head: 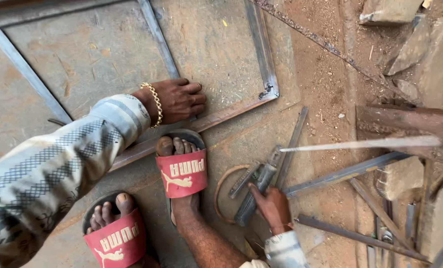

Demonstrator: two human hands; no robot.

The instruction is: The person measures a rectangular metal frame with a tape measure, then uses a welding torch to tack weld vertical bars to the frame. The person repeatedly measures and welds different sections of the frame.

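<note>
Fingers of left hand (179,100) spread flat, pressing metal frame (216,116) near its welded corner on ground. Right hand (272,207) closing on steel bar (255,194) beside frame's lower edge. Step: steadying frame, fetching bar. Next needs firm grip.

Open room lies on the flat grey sheet-metal panel (97,54) ahead of the left hand (177,99), broken only by the raised grey steel strips of the welded frame (263,54) crossing it. Around the right hand (272,206) the way is crowded by a short grey metal bar (255,194), a rusty curved ring (222,191) and loose angle-iron lengths (348,172) on the dirt floor (325,84). Farther right, rusty beams (405,121) and stone blocks (412,47) close the way.
</note>
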